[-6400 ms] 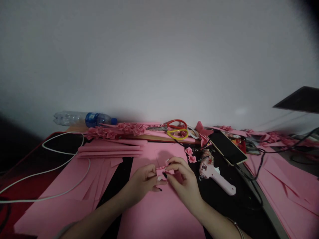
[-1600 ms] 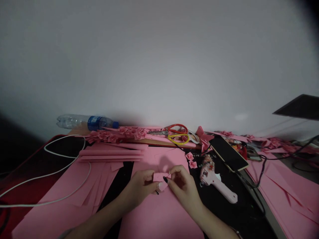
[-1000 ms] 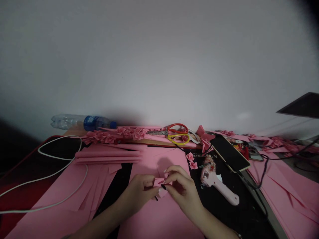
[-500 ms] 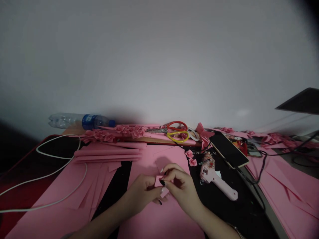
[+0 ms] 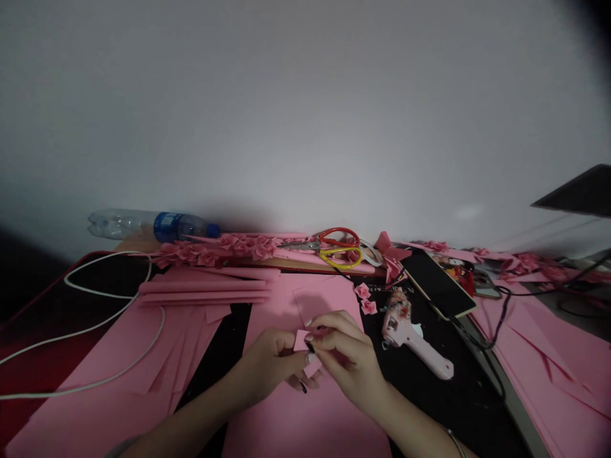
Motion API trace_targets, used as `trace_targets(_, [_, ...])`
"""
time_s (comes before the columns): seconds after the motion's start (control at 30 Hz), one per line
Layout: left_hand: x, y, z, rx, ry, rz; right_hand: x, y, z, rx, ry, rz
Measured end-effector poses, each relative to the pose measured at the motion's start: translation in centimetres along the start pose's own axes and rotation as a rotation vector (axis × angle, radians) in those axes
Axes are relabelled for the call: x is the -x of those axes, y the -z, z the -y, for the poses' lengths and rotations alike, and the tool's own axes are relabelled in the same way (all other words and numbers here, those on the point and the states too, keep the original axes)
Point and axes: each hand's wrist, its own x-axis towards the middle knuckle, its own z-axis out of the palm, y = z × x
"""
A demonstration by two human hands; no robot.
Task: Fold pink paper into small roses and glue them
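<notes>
A small piece of pink paper (image 5: pixel 301 340) is pinched between both hands, above a large pink sheet (image 5: pixel 305 420). My left hand (image 5: pixel 270 369) grips it from the left, with the thumb on top and fingers underneath. From the right, my right hand (image 5: pixel 351 356) holds the paper's edge between thumb and fingertips. A lower flap of the piece shows below the left thumb. Two small pink paper roses (image 5: pixel 365 299) lie beyond my right hand, and a pale pink glue gun (image 5: pixel 415 337) rests to its right.
Rolled pink paper (image 5: pixel 205 289) and sheets lie left, crossed by a white cable (image 5: pixel 95 331). A bottle (image 5: pixel 167 226), scissors (image 5: pixel 338 247) and paper flowers line the back. A phone (image 5: pixel 439 286), black cables and pink sheets (image 5: pixel 563 369) are on the right.
The fingers of my right hand have shifted slightly over the small paper, and its pinch has changed a little. The view has tilted slightly. Both hands still hold the piece.
</notes>
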Motion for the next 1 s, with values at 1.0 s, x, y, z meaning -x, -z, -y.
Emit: trace_targets(1.0, [0.4,-0.4,-0.1,-0.061,-0.023,0.017,-0.1,-0.6,0.1,-0.306,-0.347,-0.012])
